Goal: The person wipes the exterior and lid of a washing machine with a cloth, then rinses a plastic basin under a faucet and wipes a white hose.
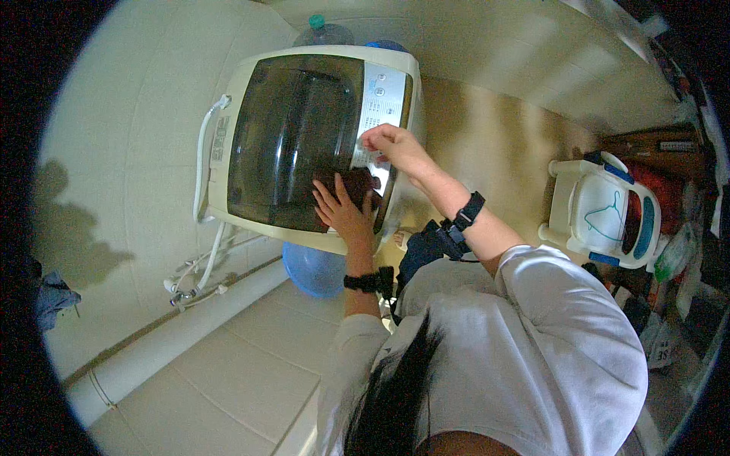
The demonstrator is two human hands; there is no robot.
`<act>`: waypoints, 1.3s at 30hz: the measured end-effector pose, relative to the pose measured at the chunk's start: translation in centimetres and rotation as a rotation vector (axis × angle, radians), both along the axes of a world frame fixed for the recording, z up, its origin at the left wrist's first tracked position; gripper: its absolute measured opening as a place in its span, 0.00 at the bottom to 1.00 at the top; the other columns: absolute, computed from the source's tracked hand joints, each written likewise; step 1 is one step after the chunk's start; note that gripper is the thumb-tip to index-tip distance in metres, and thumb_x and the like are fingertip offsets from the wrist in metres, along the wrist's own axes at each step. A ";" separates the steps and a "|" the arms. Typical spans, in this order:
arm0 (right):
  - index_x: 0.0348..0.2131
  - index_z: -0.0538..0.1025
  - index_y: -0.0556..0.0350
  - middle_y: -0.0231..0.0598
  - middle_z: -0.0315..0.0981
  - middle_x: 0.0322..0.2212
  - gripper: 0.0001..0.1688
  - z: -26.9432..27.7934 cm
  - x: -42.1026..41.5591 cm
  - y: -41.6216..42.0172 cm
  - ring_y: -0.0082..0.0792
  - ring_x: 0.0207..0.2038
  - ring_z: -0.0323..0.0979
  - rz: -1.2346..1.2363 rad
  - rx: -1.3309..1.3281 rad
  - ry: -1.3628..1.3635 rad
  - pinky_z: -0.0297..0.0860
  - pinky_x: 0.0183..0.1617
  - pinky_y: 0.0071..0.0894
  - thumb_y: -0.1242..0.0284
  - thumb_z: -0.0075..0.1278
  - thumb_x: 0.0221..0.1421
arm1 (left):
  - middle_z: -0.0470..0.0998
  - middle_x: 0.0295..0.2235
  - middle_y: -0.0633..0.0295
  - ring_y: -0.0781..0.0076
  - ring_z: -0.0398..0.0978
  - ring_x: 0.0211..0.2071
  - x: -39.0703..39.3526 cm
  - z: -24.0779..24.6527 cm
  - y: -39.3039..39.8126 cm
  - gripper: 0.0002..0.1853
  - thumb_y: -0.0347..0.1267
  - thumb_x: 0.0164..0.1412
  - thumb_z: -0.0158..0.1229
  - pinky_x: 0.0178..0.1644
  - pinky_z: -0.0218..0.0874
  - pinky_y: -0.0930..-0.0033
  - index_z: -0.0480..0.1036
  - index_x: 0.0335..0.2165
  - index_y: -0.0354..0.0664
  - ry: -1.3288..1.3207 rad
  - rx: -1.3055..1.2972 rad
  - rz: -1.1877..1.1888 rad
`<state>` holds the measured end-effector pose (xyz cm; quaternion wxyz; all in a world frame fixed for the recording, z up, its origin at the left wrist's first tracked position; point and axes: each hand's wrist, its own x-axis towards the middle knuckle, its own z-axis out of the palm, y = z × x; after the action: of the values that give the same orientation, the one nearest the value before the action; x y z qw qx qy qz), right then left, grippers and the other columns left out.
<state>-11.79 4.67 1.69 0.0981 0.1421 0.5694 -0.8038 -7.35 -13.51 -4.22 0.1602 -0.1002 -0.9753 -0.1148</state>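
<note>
A top-loading washing machine [296, 131] stands before me with its dark see-through lid down. My left hand [344, 212] rests with spread fingers over the near part of the lid, against the hand's own shadow or a dark item; which of these it is, I cannot tell. Small dark reddish shapes [373, 191] lie beside it at the panel's near end. My right hand [393, 145] hovers at the silver control panel [385, 94], its fingers curled loosely and nothing seen in them. Whether its fingertips touch the panel is unclear.
A hose [201, 154] runs down the machine's left side towards a wall tap [183, 296]. A blue basin [315, 271] sits below the near side. Water bottles [325, 34] stand behind. On the right, a white and blue plastic chair [604, 211] holds a green clothes hanger [607, 219].
</note>
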 end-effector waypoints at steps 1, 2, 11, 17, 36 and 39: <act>0.39 0.74 0.52 0.26 0.72 0.35 0.13 0.0 0.2 1.3 0.19 0.37 0.67 -0.015 0.002 -0.022 0.65 0.40 0.23 0.67 0.41 0.63 | 0.45 0.62 0.44 0.40 0.47 0.61 -1.5 0.1 0.4 0.40 0.54 0.51 0.57 0.58 0.44 0.37 0.57 0.58 0.51 0.024 0.015 0.001; 0.38 0.74 0.52 0.25 0.73 0.34 0.13 -0.4 0.3 2.8 0.18 0.38 0.67 -0.012 0.032 0.000 0.65 0.40 0.23 0.66 0.40 0.63 | 0.47 0.61 0.43 0.40 0.50 0.59 -3.2 0.1 1.3 0.39 0.52 0.50 0.59 0.56 0.46 0.38 0.58 0.57 0.50 0.057 -0.009 0.003; 0.40 0.74 0.51 0.28 0.73 0.34 0.14 1.0 0.8 7.2 0.20 0.40 0.68 0.053 0.097 -0.056 0.64 0.42 0.24 0.65 0.39 0.64 | 0.69 0.47 0.46 0.46 0.69 0.45 -13.7 2.8 5.1 0.36 0.52 0.48 0.60 0.46 0.61 0.49 0.62 0.52 0.48 -0.181 0.098 0.144; 0.38 0.75 0.52 0.27 0.73 0.30 0.13 -0.5 -1.3 6.2 0.19 0.32 0.68 0.035 0.037 0.028 0.65 0.35 0.22 0.66 0.42 0.61 | 0.75 0.42 0.49 0.54 0.73 0.43 -14.2 2.5 -3.5 0.33 0.50 0.54 0.56 0.47 0.62 0.61 0.66 0.47 0.32 -0.565 0.676 0.276; 0.40 0.74 0.58 0.51 0.68 0.41 0.15 -2.3 -10.1 -1.9 0.51 0.47 0.64 0.125 1.061 0.471 0.65 0.49 0.42 0.71 0.51 0.51 | 0.69 0.49 0.49 0.52 0.67 0.50 -17.7 7.1 -6.9 0.32 0.45 0.50 0.62 0.53 0.58 0.58 0.65 0.50 0.42 -0.149 0.399 0.023; 0.45 0.72 0.55 0.49 0.65 0.48 0.20 -2.9 -10.1 -2.8 0.51 0.51 0.62 0.129 1.231 0.544 0.64 0.52 0.42 0.71 0.51 0.51 | 0.59 0.56 0.50 0.50 0.56 0.58 -16.4 7.1 -9.3 0.33 0.38 0.48 0.62 0.57 0.51 0.51 0.63 0.53 0.48 -0.158 -0.194 -0.176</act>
<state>-21.91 1.91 -1.21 -0.0997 -0.0696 0.9353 -0.3324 -23.76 -22.79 2.90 0.0619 -0.1911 -0.9788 -0.0410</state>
